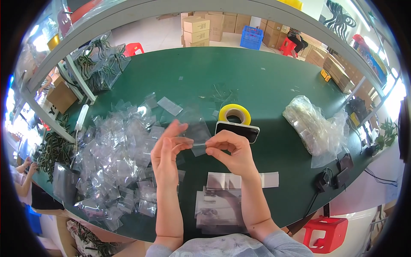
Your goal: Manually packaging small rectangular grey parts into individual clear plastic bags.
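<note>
A thin clear plastic piece (199, 144) is between the two hands, above the green table (171, 68). The right hand (234, 155) pinches its right end. The left hand's (165, 157) fingers meet its left end; I can't tell if they grip.

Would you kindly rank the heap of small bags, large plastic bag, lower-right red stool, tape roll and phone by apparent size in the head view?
1. Heap of small bags
2. Large plastic bag
3. Lower-right red stool
4. Tape roll and phone: too alike to rank
</note>
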`<state>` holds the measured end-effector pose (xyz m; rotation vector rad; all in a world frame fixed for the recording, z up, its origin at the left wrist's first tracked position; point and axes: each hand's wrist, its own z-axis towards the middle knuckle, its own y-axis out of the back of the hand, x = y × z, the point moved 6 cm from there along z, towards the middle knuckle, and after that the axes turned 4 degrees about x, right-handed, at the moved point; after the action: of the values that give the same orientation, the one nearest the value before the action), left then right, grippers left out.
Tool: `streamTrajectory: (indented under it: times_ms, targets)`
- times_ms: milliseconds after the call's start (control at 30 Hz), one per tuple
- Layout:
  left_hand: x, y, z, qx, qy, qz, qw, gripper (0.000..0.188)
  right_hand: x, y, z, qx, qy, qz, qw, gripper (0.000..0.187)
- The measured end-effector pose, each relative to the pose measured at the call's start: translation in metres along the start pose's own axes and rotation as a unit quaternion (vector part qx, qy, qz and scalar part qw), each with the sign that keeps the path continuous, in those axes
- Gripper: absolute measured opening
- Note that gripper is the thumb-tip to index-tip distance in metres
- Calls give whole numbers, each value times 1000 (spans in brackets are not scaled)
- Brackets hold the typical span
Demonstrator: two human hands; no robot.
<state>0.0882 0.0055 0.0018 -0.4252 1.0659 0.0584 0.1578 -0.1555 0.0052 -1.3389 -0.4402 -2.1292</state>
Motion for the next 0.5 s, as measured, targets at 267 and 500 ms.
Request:
streamTrajectory:
  times_ms: [267,500]
  targets:
    - [-11,-4,0,31,-79,95,992,42,7,5,-1,14,30,-2,999,20]
    - [-11,-23,-5,215,26,97,972,49,5,8,-1,8,19,-41,999,20]
